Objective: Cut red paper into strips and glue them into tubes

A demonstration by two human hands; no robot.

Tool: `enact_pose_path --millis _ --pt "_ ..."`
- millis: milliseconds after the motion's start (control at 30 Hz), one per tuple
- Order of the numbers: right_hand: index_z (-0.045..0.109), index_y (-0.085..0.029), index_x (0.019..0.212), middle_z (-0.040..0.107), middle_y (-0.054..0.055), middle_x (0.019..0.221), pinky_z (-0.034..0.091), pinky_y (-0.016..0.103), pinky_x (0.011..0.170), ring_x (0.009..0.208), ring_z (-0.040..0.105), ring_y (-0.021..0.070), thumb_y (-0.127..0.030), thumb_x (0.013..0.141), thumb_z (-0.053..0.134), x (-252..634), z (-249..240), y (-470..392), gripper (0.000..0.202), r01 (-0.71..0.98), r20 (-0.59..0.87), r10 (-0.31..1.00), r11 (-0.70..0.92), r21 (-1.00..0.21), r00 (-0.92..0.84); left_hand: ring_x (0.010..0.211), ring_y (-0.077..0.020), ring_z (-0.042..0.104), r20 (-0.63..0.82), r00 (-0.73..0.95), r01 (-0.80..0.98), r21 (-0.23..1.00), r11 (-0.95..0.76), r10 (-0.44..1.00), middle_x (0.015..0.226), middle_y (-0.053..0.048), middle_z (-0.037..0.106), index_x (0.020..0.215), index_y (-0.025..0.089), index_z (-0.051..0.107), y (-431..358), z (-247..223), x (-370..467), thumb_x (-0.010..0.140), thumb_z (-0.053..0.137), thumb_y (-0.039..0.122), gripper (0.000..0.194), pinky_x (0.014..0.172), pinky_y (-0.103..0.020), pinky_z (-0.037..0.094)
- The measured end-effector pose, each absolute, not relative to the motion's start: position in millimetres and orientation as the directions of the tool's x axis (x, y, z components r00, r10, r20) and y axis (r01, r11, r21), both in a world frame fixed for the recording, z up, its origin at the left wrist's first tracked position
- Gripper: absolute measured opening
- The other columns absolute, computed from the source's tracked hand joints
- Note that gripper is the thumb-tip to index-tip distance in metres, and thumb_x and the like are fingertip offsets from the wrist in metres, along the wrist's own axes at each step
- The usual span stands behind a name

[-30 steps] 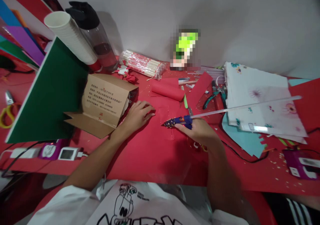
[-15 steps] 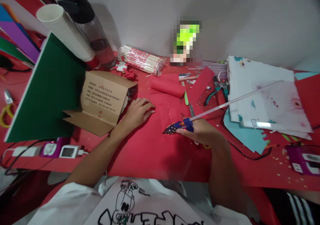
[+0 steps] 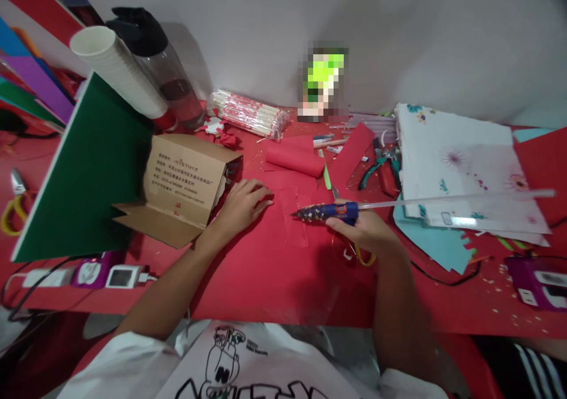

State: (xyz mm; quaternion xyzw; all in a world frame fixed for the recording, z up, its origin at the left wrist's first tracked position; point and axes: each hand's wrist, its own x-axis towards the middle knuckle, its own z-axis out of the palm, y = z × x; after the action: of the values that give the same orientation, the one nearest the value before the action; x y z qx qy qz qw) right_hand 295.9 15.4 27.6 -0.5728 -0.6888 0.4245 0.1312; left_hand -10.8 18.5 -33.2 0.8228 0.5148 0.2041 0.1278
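Note:
In my right hand (image 3: 372, 228) is a blue glue gun (image 3: 334, 211), its speckled nozzle pointing left. A long clear glue stick (image 3: 452, 200) juts out of its back toward the right. Under the nozzle lies a red paper piece (image 3: 293, 225) with shiny glue lines along its edges, on the red tabletop. My left hand (image 3: 248, 203) rests flat on the red surface left of that piece, fingers stretched out and holding nothing. Beside my right hand, partly hidden by it, are yellow-handled scissors (image 3: 365, 258).
An opened cardboard box (image 3: 181, 175) and a green board (image 3: 84, 175) stand at left, with stacked paper cups (image 3: 124, 71) and a bottle (image 3: 170, 74) behind. Red rolled paper (image 3: 295, 158), wrapped sticks (image 3: 248, 113) and pliers (image 3: 381, 166) lie farther back. White patterned sheets (image 3: 465, 157) are at right.
The glue gun has swung so its glue stick lies nearly level instead of slanting up. Its nozzle has moved up slightly over the red paper. My left hand has stayed in place.

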Motion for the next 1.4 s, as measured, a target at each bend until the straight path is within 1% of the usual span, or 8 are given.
enact_pose_path --millis 133,267,533,700,967,1100,1267,1400 --pt "0.064 -0.023 0.091 0.072 0.005 0.083 0.048 0.033 0.069 0.077 0.067 0.0249 -0.059 0.086 0.06 288 19 20 0.036 0.665 -0.155 0.974 -0.008 -0.747 -0.163 0.102 -0.0244 0.06 0.206 0.382 0.794 0.425 -0.434 0.901 0.112 -0.009 0.07 0.111 0.022 0.072 18 -32 -10 0.102 0.058 0.037 0.023 0.088 -0.039 0.044" --pt "0.058 -0.025 0.083 0.068 0.004 0.077 0.043 0.031 0.066 0.073 0.064 0.0234 -0.061 0.089 0.059 270 11 21 0.037 0.753 -0.076 0.986 0.06 -0.655 -0.145 0.099 -0.0241 0.059 0.22 0.389 0.792 0.417 -0.447 0.895 0.113 -0.009 0.07 0.112 0.021 0.071 18 -33 -10 0.102 0.058 0.036 0.022 0.087 -0.038 0.044" --pt "0.046 -0.027 0.076 0.063 0.005 0.077 0.04 0.032 0.067 0.077 0.064 0.0252 -0.061 0.093 0.053 251 5 25 0.039 0.852 -0.061 0.983 0.12 -0.509 -0.175 0.101 -0.0247 0.059 0.209 0.388 0.793 0.42 -0.441 0.897 0.114 -0.01 0.07 0.114 0.021 0.071 18 -30 -10 0.103 0.056 0.036 0.023 0.087 -0.039 0.044" --pt "0.047 -0.026 0.077 0.064 0.004 0.076 0.04 0.031 0.066 0.075 0.065 0.0241 -0.06 0.093 0.054 254 5 24 0.038 0.849 -0.076 0.975 0.141 -0.509 -0.208 0.1 -0.0243 0.059 0.21 0.386 0.79 0.428 -0.439 0.898 0.114 -0.009 0.07 0.114 0.021 0.071 18 -30 -9 0.103 0.056 0.036 0.024 0.088 -0.039 0.044" --pt "0.055 -0.025 0.079 0.068 0.006 0.075 0.041 0.032 0.063 0.076 0.068 0.026 -0.065 0.091 0.056 262 -1 25 0.041 0.86 -0.035 0.989 0.109 -0.498 -0.145 0.099 -0.024 0.059 0.211 0.377 0.789 0.437 -0.432 0.902 0.112 -0.009 0.07 0.113 0.021 0.072 18 -30 -9 0.101 0.059 0.033 0.021 0.087 -0.038 0.044" --pt "0.062 -0.025 0.084 0.073 0.008 0.083 0.044 0.033 0.067 0.08 0.07 0.0274 -0.063 0.092 0.057 267 -2 25 0.039 0.857 -0.032 0.984 0.135 -0.498 -0.173 0.099 -0.0238 0.06 0.222 0.377 0.783 0.443 -0.437 0.899 0.112 -0.009 0.07 0.112 0.021 0.072 18 -31 -9 0.101 0.06 0.033 0.02 0.087 -0.038 0.045" --pt "0.066 -0.023 0.092 0.076 0.011 0.093 0.047 0.035 0.071 0.09 0.072 0.0311 -0.062 0.093 0.055 271 -2 27 0.041 0.863 0.005 0.993 0.106 -0.494 -0.119 0.098 -0.0239 0.06 0.236 0.386 0.785 0.425 -0.452 0.892 0.112 -0.009 0.07 0.112 0.02 0.072 18 -30 -10 0.101 0.06 0.034 0.021 0.087 -0.038 0.045" --pt "0.061 -0.024 0.085 0.071 0.007 0.081 0.044 0.034 0.068 0.081 0.069 0.0278 -0.062 0.092 0.058 274 3 27 0.038 0.818 0.012 0.995 0.091 -0.568 -0.103 0.097 -0.0239 0.06 0.239 0.39 0.784 0.42 -0.457 0.889 0.112 -0.009 0.071 0.112 0.02 0.072 18 -31 -10 0.102 0.058 0.035 0.023 0.087 -0.038 0.045"
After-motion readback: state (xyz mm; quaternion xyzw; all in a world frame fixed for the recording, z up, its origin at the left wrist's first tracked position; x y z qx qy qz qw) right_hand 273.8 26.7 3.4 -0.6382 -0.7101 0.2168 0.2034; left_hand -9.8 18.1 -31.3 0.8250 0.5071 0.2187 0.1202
